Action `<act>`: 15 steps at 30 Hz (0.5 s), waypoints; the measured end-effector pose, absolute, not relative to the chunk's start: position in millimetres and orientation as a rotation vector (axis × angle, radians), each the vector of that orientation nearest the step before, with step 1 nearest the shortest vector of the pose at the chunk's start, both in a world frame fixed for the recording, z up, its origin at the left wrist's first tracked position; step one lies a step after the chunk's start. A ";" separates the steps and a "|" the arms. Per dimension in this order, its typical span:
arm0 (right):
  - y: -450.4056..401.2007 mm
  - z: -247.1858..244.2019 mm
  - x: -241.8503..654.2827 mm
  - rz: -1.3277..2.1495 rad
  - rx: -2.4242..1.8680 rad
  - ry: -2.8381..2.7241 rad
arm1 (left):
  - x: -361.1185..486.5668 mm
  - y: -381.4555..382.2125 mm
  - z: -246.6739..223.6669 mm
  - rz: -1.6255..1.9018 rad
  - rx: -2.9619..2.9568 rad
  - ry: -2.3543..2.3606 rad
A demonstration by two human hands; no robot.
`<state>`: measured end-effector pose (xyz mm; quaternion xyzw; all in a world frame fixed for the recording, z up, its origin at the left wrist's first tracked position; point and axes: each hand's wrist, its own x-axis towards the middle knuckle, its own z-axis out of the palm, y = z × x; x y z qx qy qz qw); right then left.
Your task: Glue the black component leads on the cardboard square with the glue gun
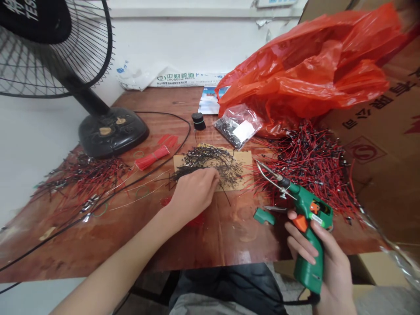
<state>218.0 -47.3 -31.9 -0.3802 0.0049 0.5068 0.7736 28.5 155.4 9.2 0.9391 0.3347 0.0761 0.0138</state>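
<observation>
My right hand (315, 249) is wrapped round the green handle of a soldering gun (308, 232), its metal tip pointing up and left. Over a cardboard piece (246, 162) at the middle of the table, my left hand (198, 186) has its fingers pressed together. A thin black wire (225, 195) shows at those fingertips. Small black parts (206, 155) lie heaped on the cardboard just beyond them. A green plastic piece (264, 216) and metal tweezers (275, 208) lie left of the gun.
Red and black wires are piled at the right (311, 162) and left (88, 173). A black fan (113, 131) stands back left. An orange bag (295, 74) hangs over the back right, beside a large carton (387, 144). A black cable (164, 159) crosses the table (229, 236).
</observation>
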 end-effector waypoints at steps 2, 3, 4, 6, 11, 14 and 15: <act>-47.6 -31.6 218.6 1.119 -0.824 0.002 | 30.5 153.8 9.2 0.178 2.872 1.176; -47.7 -31.0 218.9 1.129 -0.827 0.000 | 31.5 152.8 8.4 0.147 2.856 1.213; -47.7 -30.4 219.2 1.137 -0.831 0.001 | 32.5 151.7 7.3 0.127 2.847 1.228; -47.8 -29.3 219.4 1.139 -0.831 0.008 | 34.7 149.6 4.3 0.116 2.848 1.229; -48.9 -29.8 219.4 1.147 -0.811 0.027 | 40.5 147.7 -3.2 0.134 2.873 1.213; -49.6 -30.9 219.9 1.154 -0.815 0.018 | 43.5 149.1 -5.4 0.181 2.859 1.207; -49.8 -31.1 220.0 1.154 -0.813 0.019 | 44.3 149.8 -5.9 0.199 2.848 1.196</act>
